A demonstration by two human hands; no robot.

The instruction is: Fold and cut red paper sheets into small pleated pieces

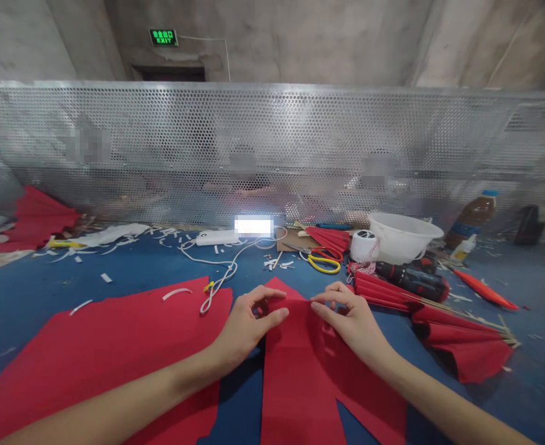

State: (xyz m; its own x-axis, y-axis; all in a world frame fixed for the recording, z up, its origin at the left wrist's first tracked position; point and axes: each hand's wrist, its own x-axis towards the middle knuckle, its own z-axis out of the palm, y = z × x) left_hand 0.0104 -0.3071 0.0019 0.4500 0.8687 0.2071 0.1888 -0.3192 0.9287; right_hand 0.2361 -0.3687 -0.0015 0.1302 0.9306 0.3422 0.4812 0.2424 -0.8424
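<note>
A red sheet (295, 371) with a crosswise crease lies in front of me, its far end folded over near my hands. At the fold's left side, my left hand (248, 321) has its thumb and index finger a little apart, tips over the red material. Thumb and index finger of my right hand (353, 318) pinch the sheet at the right of the fold; its other fingers are curled and partly hidden. Further left lies a wide red sheet (128, 346) with thin white strips on it. Whether the sheets are paper or cloth, I cannot tell.
On the blue table (239, 395) lie scissors (325, 262), a power drill (414, 281), pleated red pieces with sticks (462, 340) and a white cable (230, 269). A white bucket (404, 238) and a bottle (474, 216) stand behind. A perforated metal panel (300, 136) closes the far side.
</note>
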